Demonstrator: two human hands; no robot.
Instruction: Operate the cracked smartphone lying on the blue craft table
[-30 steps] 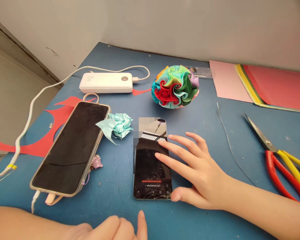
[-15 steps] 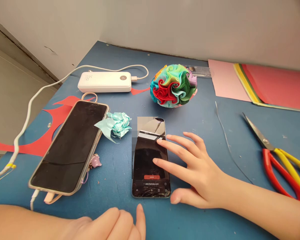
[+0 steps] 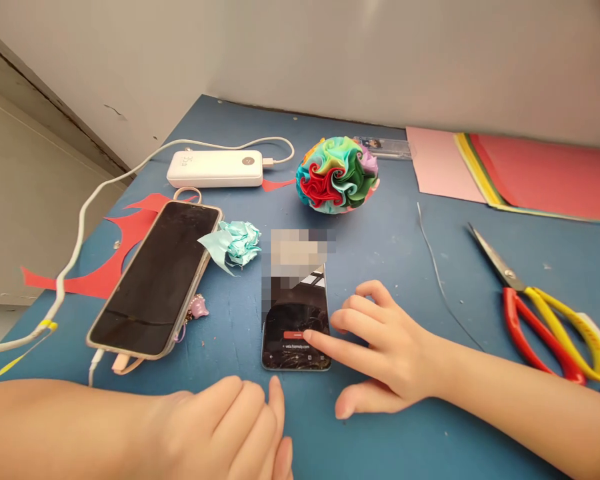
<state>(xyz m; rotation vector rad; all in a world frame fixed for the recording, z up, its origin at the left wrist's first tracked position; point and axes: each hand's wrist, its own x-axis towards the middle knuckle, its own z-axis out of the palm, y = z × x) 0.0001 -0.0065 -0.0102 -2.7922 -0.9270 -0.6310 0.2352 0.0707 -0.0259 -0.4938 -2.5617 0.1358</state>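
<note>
The right hand [image 3: 380,347] lies on the blue bench [image 3: 390,253], its forefinger stretched out and touching the lower screen of the small cracked phone [image 3: 296,320], the other fingers curled and holding nothing. That phone lies flat near the front middle of the bench. The left hand [image 3: 230,433] rests loosely curled on the bench just in front of it, its grip empty. A larger phone [image 3: 157,287] lies to the left, crumpled teal paper [image 3: 235,243] between them. A paper ball [image 3: 336,175] sits behind; scissors [image 3: 540,303] lie at right.
</note>
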